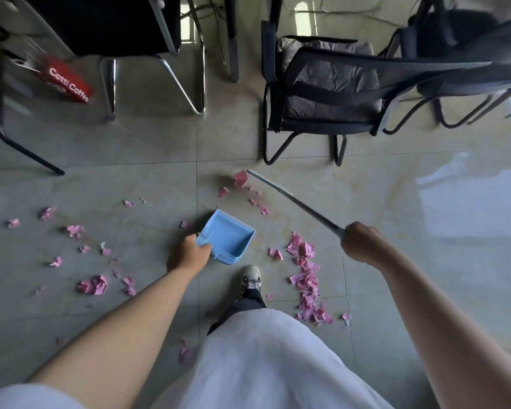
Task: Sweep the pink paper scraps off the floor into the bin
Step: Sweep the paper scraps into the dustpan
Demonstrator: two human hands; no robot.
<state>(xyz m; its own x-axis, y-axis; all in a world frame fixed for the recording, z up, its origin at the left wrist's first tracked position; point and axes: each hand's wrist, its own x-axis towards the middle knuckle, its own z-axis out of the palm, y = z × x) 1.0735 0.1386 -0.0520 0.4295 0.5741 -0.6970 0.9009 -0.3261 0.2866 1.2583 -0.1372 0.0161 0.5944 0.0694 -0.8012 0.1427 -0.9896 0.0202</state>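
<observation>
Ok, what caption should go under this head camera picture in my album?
Left hand holds a blue dustpan and right hand grips a broom handle over pink paper scraps.

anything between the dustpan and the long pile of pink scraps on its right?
Only the person's shoe sits near that path, just below it. The floor between the blue dustpan and the pink scrap pile is otherwise bare apart from one stray scrap.

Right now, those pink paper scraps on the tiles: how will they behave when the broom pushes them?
The pink paper scraps look thin and torn, so probably very light; they may scatter or flutter rather than slide together. The crumpled wad could roll a little. The floor looks glossy, so flat bits may lie close to it and slip under the bristles.
</observation>
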